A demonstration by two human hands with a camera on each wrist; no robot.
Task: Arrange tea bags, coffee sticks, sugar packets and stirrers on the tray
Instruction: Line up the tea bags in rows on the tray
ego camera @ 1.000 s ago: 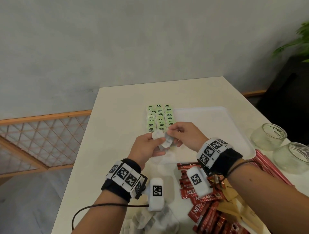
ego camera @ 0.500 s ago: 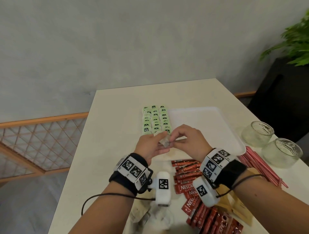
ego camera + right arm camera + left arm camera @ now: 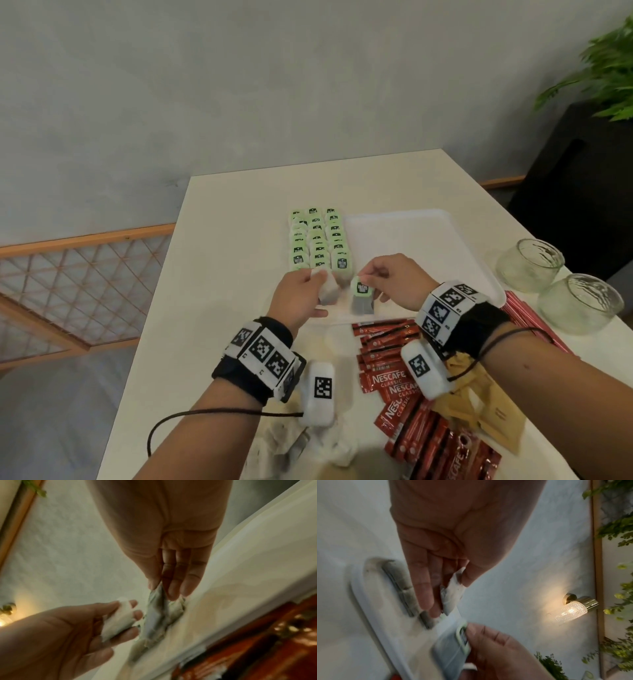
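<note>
White table, crowded along its near and right side

The white table (image 3: pixel 233 260) carries a white tray (image 3: pixel 428 240) near its middle, with rows of green-tagged tea bags (image 3: pixel 318 240) lying along the tray's left part. In front of the tray's near rim, red coffee sticks (image 3: pixel 387 349) marked NESCAFE CLASSIC lie straight on the tabletop in a loose heap that runs toward the near edge. Brown paper packets (image 3: pixel 486 414) lie just right of that heap, partly overlapping it. Loose pale tea bags (image 3: pixel 284 442) sit in a pile at the near edge. Red stirrers (image 3: pixel 520 308) lie beside the tray's right corner, and two empty glass jars (image 3: pixel 529 263) stand close together at the right edge.
</note>
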